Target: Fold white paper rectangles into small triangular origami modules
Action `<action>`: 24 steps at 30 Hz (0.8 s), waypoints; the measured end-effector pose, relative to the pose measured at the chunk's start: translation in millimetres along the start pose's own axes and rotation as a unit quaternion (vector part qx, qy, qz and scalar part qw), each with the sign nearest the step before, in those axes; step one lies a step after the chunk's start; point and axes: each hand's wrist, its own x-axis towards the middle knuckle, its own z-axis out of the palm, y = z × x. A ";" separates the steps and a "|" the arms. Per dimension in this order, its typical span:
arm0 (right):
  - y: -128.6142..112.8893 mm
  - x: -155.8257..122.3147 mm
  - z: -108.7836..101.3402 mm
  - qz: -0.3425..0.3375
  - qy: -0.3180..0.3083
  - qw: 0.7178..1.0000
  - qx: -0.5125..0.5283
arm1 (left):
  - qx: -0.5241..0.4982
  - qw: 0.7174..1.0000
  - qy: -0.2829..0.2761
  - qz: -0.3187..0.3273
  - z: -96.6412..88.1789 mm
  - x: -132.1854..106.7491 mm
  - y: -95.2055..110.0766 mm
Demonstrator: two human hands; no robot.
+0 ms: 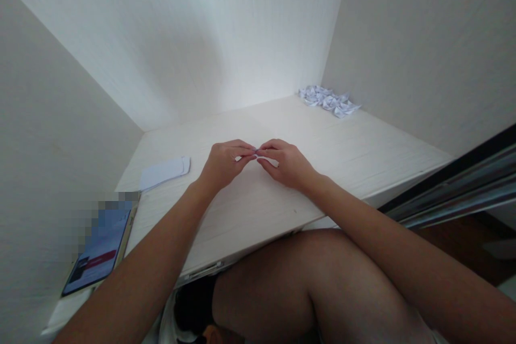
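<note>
My left hand (226, 161) and my right hand (286, 161) meet fingertip to fingertip above the middle of the white desk (245, 215). Both are closed in a pinch, thumbs below and fingers above. Between the fingertips shows a tiny pale bit of what looks like folded paper (255, 153); the fingers cover most of it, so its shape cannot be made out. To the left of my left hand lies a small stack of white paper sheets (163, 172), flat on the desk and touched by neither hand.
A heap of folded white paper pieces (328, 101) sits at the back right corner. On the left a tablet (100, 247) with a lit screen leans near the wall. Walls enclose the desk on three sides; its front edge (258, 250) runs above my legs.
</note>
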 end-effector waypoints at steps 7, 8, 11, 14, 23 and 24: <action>3.2 0.1 5.9 0.008 0.029 0.999 -0.020 | 0.002 1.000 0.016 0.027 3.0 -0.3 -1.7; 3.9 -0.3 6.8 0.006 0.035 0.999 -0.025 | 0.004 0.999 0.022 0.030 4.0 -0.5 -1.9; 5.2 -0.9 8.2 -0.004 0.055 0.998 -0.040 | 0.012 0.998 0.047 0.036 7.3 -0.9 -0.4; 5.5 -0.5 6.9 -0.016 0.078 0.995 -0.054 | 0.022 0.996 0.078 0.038 10.1 -1.2 3.5; 5.9 0.0 0.3 -0.024 0.118 0.987 -0.109 | -0.001 0.993 0.110 0.028 11.2 -1.3 11.0; 7.0 0.3 0.4 -0.023 0.118 0.986 -0.112 | -0.009 0.994 0.107 0.023 10.4 -1.1 10.5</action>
